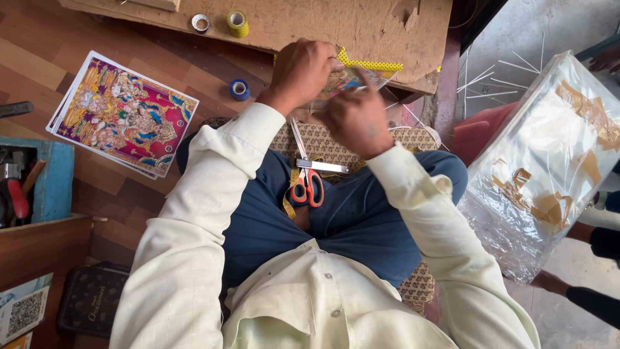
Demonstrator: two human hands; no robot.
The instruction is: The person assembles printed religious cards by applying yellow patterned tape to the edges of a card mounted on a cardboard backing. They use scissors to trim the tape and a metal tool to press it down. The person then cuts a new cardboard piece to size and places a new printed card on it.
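Note:
My left hand [302, 70] and my right hand [357, 118] both grip a small colourful picture [345, 81] at the edge of a worn wooden board [361, 29]. A strip of yellow dotted tape [371, 64] runs along the picture's top edge, just past my left fingers. Red-handled scissors [309, 174] lie open on my lap, below both hands, on blue trousers. My cream sleeves fill the lower part of the view.
A stack of bright printed pictures [123, 115] lies on the wooden floor to the left. Tape rolls sit near it: blue [239, 89], yellow [237, 23], white [201, 23]. A plastic-wrapped bundle [549, 168] stands at right. A blue tool tray [29, 181] is at far left.

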